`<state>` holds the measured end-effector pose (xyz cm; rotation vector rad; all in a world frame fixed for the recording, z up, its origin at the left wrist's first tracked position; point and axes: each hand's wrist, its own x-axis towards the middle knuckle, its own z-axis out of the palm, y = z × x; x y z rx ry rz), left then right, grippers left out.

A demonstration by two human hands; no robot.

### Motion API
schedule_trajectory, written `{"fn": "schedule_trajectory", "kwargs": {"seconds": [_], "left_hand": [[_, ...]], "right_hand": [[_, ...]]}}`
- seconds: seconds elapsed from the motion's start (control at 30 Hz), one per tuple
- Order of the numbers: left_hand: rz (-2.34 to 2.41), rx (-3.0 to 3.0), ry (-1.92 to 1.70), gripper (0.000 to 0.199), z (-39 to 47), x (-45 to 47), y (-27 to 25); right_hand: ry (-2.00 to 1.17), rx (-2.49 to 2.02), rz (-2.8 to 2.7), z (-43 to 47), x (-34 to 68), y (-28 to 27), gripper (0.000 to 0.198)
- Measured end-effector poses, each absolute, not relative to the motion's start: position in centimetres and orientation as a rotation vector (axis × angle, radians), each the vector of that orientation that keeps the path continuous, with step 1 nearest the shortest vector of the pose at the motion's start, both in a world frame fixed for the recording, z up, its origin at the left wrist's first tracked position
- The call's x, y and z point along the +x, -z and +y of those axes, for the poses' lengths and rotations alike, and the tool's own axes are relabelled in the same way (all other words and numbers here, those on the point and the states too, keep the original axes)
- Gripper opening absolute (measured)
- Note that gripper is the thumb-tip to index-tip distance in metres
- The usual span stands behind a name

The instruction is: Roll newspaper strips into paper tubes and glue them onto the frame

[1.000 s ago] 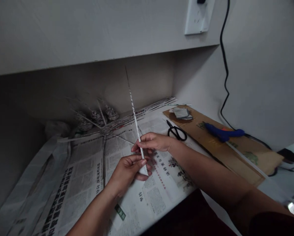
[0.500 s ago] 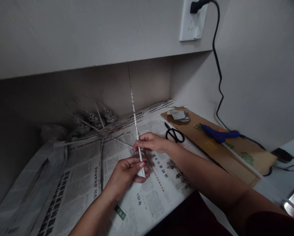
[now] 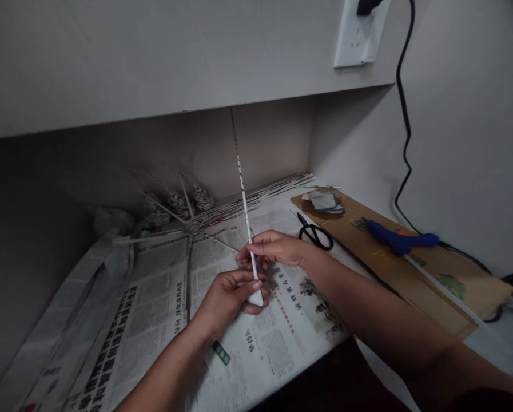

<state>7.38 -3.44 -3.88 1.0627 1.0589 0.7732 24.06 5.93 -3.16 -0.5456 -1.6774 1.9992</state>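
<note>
A long, thin tube of rolled newspaper (image 3: pixel 245 205) stands almost upright, leaning slightly away, its wider end low. My left hand (image 3: pixel 228 297) pinches that lower end between thumb and fingers, where a loose pointed flap of paper sticks out. Just above it, my right hand (image 3: pixel 275 249) has its thumb and fingers closed around the tube. Behind both hands, several paper tubes cross one another in a star shape (image 3: pixel 191 228) on the newspaper sheets (image 3: pixel 222 257).
A bundle of paper tubes (image 3: pixel 277 187) lies along the back, beside small woven pieces (image 3: pixel 203 198). Black-handled scissors (image 3: pixel 316 234) lie right of my hands. A blue glue gun (image 3: pixel 400 237) rests on cardboard (image 3: pixel 350 229), its cord (image 3: pixel 404 143) running up to a wall socket (image 3: pixel 359 34).
The camera view has turned a little left, so the scene sits further right. Both hands keep their hold on the paper tube, with only slight finger movement.
</note>
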Motion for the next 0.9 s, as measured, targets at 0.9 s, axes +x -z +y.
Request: {"fn": "schedule_trajectory", "kwargs": {"seconds": [0.9], "left_hand": [[1.035,1.119,-0.785,0.034,-3.36,6.86,3.84]], "right_hand": [[-1.799,-0.745,-1.735,5.88,23.78,2.66,0.024]]}}
